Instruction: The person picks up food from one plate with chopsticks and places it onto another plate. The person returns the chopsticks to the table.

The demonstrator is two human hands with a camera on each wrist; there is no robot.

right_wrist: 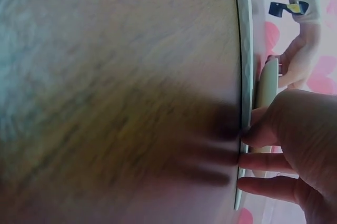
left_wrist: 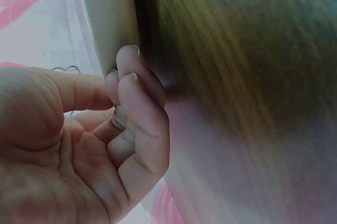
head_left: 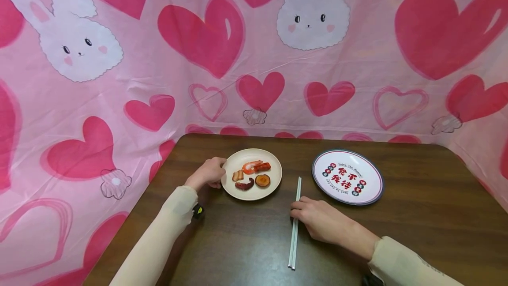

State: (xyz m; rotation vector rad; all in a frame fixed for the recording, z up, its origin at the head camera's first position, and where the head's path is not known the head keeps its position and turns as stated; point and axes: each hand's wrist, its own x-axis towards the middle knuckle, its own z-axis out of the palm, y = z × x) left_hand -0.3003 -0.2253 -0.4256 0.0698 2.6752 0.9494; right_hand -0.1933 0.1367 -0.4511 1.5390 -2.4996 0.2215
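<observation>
At the left, my left hand (head_left: 208, 172) grips the near-left rim of a cream plate (head_left: 254, 193). In the left wrist view the thumb and curled fingers meet at that plate's edge (left_wrist: 108, 13). On the plate lie a shrimp (head_left: 249, 169), a reddish chunk (head_left: 262, 167), a dark curled tentacle-like piece (head_left: 244, 184), a round brown slice (head_left: 262, 181) and small pale-brown pieces (head_left: 237, 175). My right hand (head_left: 323, 220) pinches a pair of silvery chopsticks (head_left: 293, 246) near their middle. The right wrist view has its fingertips across the chopsticks (right_wrist: 245, 50), low at the tabletop.
A white plate (head_left: 367, 171) with a blue rim and red lettering sits beyond my right hand. Both plates rest on a dark wooden table (head_left: 238, 242). Behind its far edge hangs a pink cloth (head_left: 285, 65) with hearts and rabbits.
</observation>
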